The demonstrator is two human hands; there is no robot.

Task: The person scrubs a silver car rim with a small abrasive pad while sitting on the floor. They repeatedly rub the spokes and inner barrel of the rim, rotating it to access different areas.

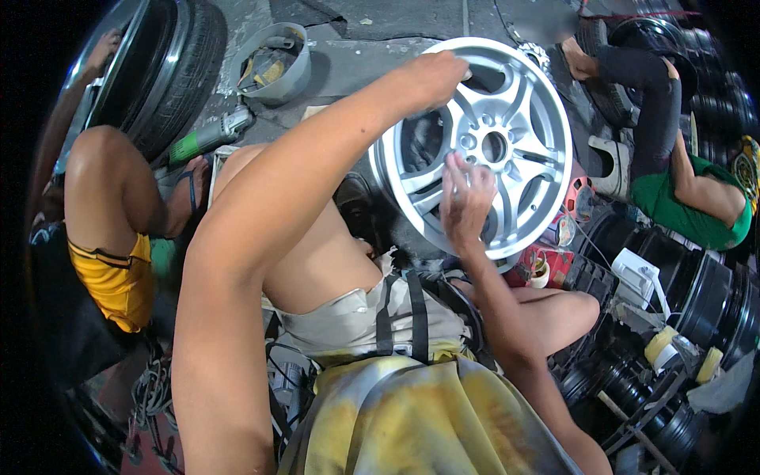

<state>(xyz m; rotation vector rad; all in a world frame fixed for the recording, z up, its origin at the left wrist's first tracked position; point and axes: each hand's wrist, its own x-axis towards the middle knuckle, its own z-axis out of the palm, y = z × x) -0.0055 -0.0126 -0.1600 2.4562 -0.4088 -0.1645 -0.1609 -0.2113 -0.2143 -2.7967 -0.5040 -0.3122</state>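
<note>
A silver multi-spoke alloy wheel rim (546,146) stands tilted in front of me, its face toward me and no tire on it. My left hand (440,79) is closed on its upper left edge, the fingers curled over the lip and partly hidden. Lower down, near the hub, my right hand (469,202) lies against the spokes. Motion smears its fingers, so whether they hold anything is not visible. The yellow-stained cloth (412,412) of my clothing covers my lap below the wheel.
A green angle grinder (202,141) lies left of a grey bucket (297,75) with rags. A tire (186,71) stands upper left. People sit on both sides, one in yellow shorts (111,277), one in a green shirt (697,210). Black rims (681,419) are piled at right.
</note>
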